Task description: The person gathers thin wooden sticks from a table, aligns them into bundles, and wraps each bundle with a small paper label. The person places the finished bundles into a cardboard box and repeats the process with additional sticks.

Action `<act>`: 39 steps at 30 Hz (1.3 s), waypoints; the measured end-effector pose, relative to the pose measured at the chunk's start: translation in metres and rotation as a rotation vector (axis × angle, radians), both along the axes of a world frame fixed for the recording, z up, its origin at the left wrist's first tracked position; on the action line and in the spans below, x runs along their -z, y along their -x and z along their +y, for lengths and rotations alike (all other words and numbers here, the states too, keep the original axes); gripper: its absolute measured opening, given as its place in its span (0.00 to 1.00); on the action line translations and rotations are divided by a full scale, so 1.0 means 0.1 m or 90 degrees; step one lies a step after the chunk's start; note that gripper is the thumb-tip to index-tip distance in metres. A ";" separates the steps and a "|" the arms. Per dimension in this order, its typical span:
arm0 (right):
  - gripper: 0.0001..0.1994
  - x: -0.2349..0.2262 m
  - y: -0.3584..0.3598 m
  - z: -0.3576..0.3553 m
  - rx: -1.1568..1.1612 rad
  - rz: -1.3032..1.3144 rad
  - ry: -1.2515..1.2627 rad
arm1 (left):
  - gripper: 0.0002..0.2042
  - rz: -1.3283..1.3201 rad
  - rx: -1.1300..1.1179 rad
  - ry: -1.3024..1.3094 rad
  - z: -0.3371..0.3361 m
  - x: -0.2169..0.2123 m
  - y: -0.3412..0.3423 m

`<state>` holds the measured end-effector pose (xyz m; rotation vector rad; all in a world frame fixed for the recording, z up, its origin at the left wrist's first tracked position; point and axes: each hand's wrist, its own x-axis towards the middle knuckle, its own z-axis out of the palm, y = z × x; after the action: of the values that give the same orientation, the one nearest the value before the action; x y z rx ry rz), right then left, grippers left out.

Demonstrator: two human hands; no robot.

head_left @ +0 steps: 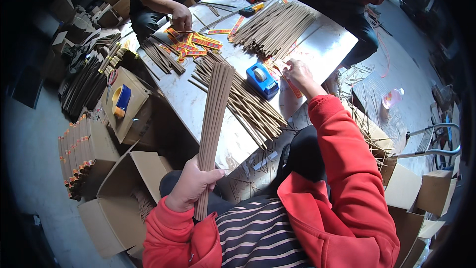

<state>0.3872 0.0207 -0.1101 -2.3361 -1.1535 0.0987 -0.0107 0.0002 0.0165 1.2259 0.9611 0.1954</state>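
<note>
My left hand (194, 182) is closed round the lower part of a flat bundle of brown incense sticks (216, 104), held nearly upright in front of my lap. Over the table, my right hand (298, 75) has its fingers bent together and lowered beside a blue tape dispenser (262, 81). Red and yellow paper labels (292, 88) lie under and next to that hand; what its fingertips hold, if anything, is too small to make out. Loose incense sticks (255, 114) are spread near the table's front edge, and a larger pile of sticks (275, 27) lies farther back.
The metal-topped table (327, 49) also carries a heap of labels (191, 44) and a yellow-black cutter (252, 10). Two people sit across it; one person's hand (181, 17) is over the labels. Open cardboard boxes (111, 213), wrapped bundles (77, 151) and a blue tape roll (122, 98) stand left.
</note>
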 end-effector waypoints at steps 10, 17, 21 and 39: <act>0.14 0.11 -0.17 0.19 -0.028 0.027 0.035 | 0.11 0.018 -0.010 0.065 -0.03 0.04 -0.01; 0.12 0.12 -0.23 0.22 -0.078 0.029 0.015 | 0.10 0.017 -0.038 0.068 -0.03 0.09 0.06; 0.09 0.18 -0.18 0.17 -0.069 0.049 -0.074 | 0.10 0.002 -0.052 0.086 -0.03 0.12 0.10; 0.04 0.06 -0.14 0.20 -0.082 0.210 -0.245 | 0.10 -0.024 -0.074 0.085 -0.12 0.04 0.19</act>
<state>0.4008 0.0412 -0.1159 -1.8279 -1.0494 0.2714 -0.0300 -0.0115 0.0125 1.0415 0.9968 0.2410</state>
